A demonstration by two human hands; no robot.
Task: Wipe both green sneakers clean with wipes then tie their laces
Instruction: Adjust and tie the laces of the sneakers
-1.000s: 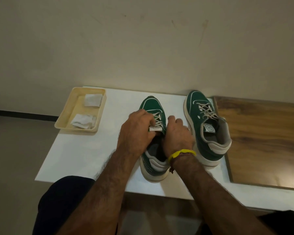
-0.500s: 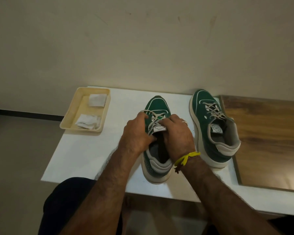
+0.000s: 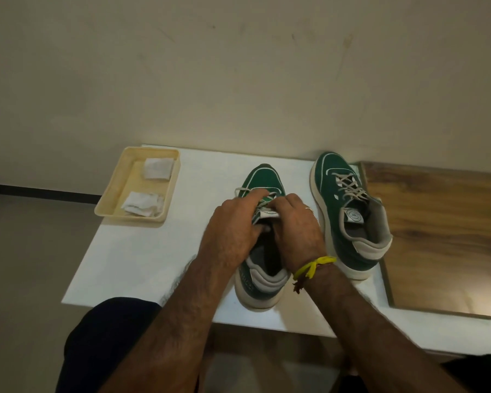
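Near sneaker sits toe-to-wall by the front edge of the white surface, heel toward the person. Left hand and right hand meet over its tongue, fingers curled and pinching the pale laces; a loop of lace shows past the left knuckles, but whether a knot is formed is hidden. Far sneaker stands at the right, by the back edge, against the wooden board, laces crossed but with no bow visible. Both are green suede-like uppers with cream soles, grey collar lining and a round tongue label. Judgement: shoes light and fairly stiff in the sole, steady on their own; laces thin, limp, apt to slip, so best taken near the top eyelets and kept under tension. Tray at the back-left corner holds two crumpled wipes, suggesting wiping is done and tying is underway.
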